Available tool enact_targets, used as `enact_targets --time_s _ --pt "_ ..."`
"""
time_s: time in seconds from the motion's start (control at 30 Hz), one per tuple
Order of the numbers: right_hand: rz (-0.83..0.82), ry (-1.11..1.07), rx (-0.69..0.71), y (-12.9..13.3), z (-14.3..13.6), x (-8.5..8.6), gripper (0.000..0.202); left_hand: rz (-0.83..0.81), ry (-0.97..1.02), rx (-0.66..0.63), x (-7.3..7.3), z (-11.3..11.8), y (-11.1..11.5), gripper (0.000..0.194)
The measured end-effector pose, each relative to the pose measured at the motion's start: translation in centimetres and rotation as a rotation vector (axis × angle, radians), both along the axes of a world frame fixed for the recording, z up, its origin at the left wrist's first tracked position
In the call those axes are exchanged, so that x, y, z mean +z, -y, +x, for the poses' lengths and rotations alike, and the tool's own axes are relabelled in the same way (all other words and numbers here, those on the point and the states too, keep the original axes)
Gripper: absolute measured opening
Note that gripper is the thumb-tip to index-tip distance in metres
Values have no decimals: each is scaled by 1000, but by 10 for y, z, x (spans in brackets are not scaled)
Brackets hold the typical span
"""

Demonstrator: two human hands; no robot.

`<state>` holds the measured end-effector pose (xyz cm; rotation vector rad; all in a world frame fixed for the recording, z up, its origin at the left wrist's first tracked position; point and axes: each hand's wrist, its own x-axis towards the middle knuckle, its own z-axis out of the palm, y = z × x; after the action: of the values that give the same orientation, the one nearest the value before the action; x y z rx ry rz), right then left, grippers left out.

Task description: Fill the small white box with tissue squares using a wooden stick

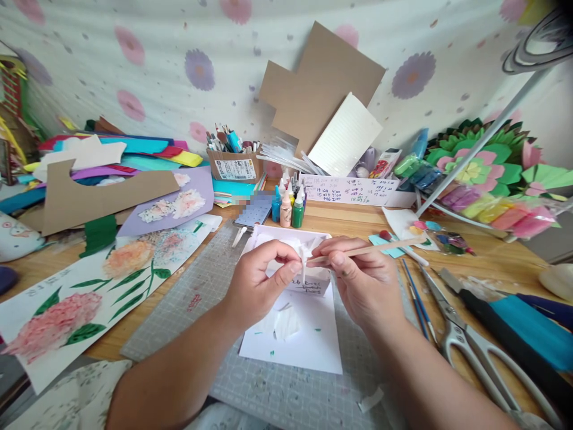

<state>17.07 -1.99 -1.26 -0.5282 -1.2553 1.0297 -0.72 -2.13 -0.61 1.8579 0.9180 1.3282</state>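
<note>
Above the middle of the grey cutting mat [179, 316], my left hand [268, 278] pinches a strip of white tissue [304, 263] between thumb and fingers. A thin wooden stick [385, 246] is held in my right hand [362, 275], its left tip touching the tissue near my left fingertips. Just behind both hands is a white open box [313, 283] with handwriting on its front and white material inside. Under my hands a white paper sheet [308, 346] lies on the mat, with a crumpled white piece [285, 322] and small green marks on it.
Scissors [461, 334] and blue brushes [417, 301] lie at the right. Paint bottles [298, 212] and a phone [255, 212] stand and lie behind the box. A flower picture [107, 292] and cut cardboard [107, 200] are at the left. A lamp arm [483, 140] slants across the right.
</note>
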Motion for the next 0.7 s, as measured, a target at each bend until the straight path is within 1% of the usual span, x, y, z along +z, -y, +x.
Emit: enact_targets --time_s 0.2,0.3,0.47,0.57,0.63,0.7 --pt "37 23 8 0 -2 1 12 -142 50 12 -1 1 1 7" --pt "39 33 -11 0 -4 1 13 -191 65 19 -1 3 1 8" --pt "-19 10 -11 0 -3 -1 9 -230 97 30 0 4 0 11" --pt "-106 -38 -14 -1 -1 2 7 -244 111 85 -1 1 -4 12" --pt "-164 -104 -24 -3 1 4 5 -251 93 155 0 -2 -7 11" --pt "-187 -160 -46 -5 2 6 5 -246 54 239 1 -5 -11 12"
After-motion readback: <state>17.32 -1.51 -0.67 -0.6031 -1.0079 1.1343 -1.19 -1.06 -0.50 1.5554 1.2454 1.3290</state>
